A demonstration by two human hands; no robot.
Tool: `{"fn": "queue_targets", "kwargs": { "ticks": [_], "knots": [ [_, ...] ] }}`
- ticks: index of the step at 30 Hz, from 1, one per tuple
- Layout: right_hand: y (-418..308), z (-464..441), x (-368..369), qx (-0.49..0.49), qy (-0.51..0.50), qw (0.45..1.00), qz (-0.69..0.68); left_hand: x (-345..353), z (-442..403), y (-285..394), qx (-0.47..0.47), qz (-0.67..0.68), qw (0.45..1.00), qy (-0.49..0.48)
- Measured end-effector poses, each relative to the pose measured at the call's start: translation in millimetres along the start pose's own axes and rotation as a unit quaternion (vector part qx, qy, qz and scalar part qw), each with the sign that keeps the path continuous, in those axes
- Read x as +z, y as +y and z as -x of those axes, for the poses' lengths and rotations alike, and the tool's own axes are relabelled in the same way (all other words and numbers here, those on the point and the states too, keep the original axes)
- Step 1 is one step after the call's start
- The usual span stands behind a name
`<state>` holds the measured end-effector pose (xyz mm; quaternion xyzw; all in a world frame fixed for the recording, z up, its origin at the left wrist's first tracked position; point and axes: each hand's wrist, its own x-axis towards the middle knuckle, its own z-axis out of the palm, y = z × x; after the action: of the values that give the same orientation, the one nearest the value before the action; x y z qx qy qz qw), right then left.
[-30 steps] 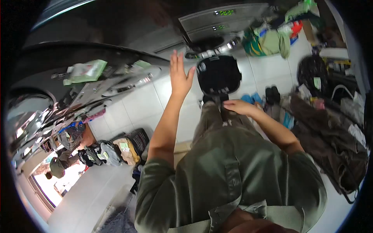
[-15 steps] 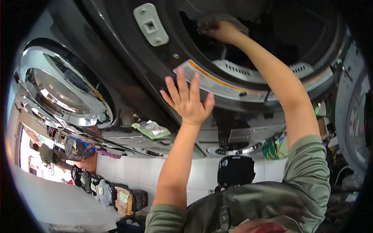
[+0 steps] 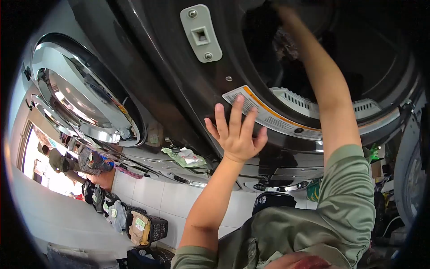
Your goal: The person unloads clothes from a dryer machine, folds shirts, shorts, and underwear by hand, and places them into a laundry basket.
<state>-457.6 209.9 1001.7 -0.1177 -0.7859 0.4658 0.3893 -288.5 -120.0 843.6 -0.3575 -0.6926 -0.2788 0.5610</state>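
My left hand lies with its fingers spread against the dark front of a dryer, its fingertips at the lower edge of an orange-striped label. Through the round door opening, my right hand reaches deep into the drum. Shadow hides its fingers, so what it holds, if anything, does not show. Dark clothes and a greyish patterned garment lie in the drum near my right forearm. A lint grille lines the opening's lower rim.
The dryer's open door hangs at the right. A second machine's round door stands to the left. A green-and-white packet sits below it. Laundry baskets line the floor, and another person stands far off by the doorway.
My right hand has moved deeper into the drum; the grey cloth it was at now lies lower, beside the forearm. My left hand stays spread on the dryer front. The view has shifted.
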Motion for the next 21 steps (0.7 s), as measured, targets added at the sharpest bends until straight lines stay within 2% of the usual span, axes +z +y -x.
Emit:
{"fn": "queue_targets", "kwargs": {
  "ticks": [1, 3, 4, 6, 9, 10, 12, 13, 14, 15, 16, 18, 19, 20, 21],
  "knots": [
    [-56.8, 28.3, -24.0, 0.152, 0.091, 0.966, -0.187, -0.9, -0.9, 0.7, -0.001, -0.003, 1.000, 0.000],
    [-126.6, 87.9, -66.6, 0.085, 0.153, 0.949, -0.262, -1.6, -2.3, 2.9, -0.008, -0.007, 1.000, -0.002],
    [-148.4, 113.7, -87.1, 0.085, 0.158, 0.950, -0.255, -2.3, -2.2, 3.7, -0.013, -0.005, 1.000, -0.004],
    [-178.2, 157.2, -124.2, 0.047, -0.012, 0.927, -0.373, -4.0, -4.1, 6.6, -0.017, -0.020, 1.000, -0.006],
    [-198.6, 206.9, -167.5, 0.021, -0.150, 0.887, -0.437, -5.2, -7.5, 10.6, -0.018, -0.030, 0.999, -0.001],
    [-203.1, 231.8, -172.4, -0.014, -0.093, 0.915, -0.394, -4.4, -6.5, 11.8, -0.018, -0.035, 0.999, -0.002],
    [-202.3, 279.9, -186.3, 0.028, -0.251, 0.879, -0.405, -10.2, -8.2, 23.1, -0.064, -0.002, 0.998, -0.022],
    [-199.7, 311.5, -184.1, 0.053, -0.148, 0.915, -0.371, -16.6, -8.1, 36.8, -0.089, 0.055, 0.994, -0.043],
    [-180.4, 334.6, -183.6, 0.038, -0.177, 0.932, -0.315, -31.3, -10.1, 51.5, -0.107, 0.173, 0.975, -0.091],
    [-161.3, 357.4, -183.1, 0.020, -0.204, 0.944, -0.257, -49.3, -13.8, 82.6, -0.171, 0.431, 0.883, -0.076],
    [-142.2, 380.2, -182.7, -0.002, -0.229, 0.953, -0.200, -67.0, -16.7, 110.6, -0.231, 0.652, 0.720, -0.056],
    [-134.3, 423.9, -180.0, 0.149, -0.413, 0.873, -0.212, -94.3, -18.5, 130.9, -0.083, 0.527, 0.839, -0.112],
    [-120.6, 437.3, -185.6, 0.113, -0.396, 0.903, -0.125, -102.3, -21.2, 136.2, -0.056, 0.546, 0.808, -0.213],
    [-106.6, 447.9, -187.5, 0.166, -0.405, 0.885, -0.159, -112.6, -26.3, 140.6, -0.150, 0.555, 0.720, -0.389],
    [-93.0, 463.1, -190.7, 0.193, -0.409, 0.880, -0.144, -99.2, -6.3, 141.2, -0.185, 0.624, 0.632, -0.421]
  ]
}}
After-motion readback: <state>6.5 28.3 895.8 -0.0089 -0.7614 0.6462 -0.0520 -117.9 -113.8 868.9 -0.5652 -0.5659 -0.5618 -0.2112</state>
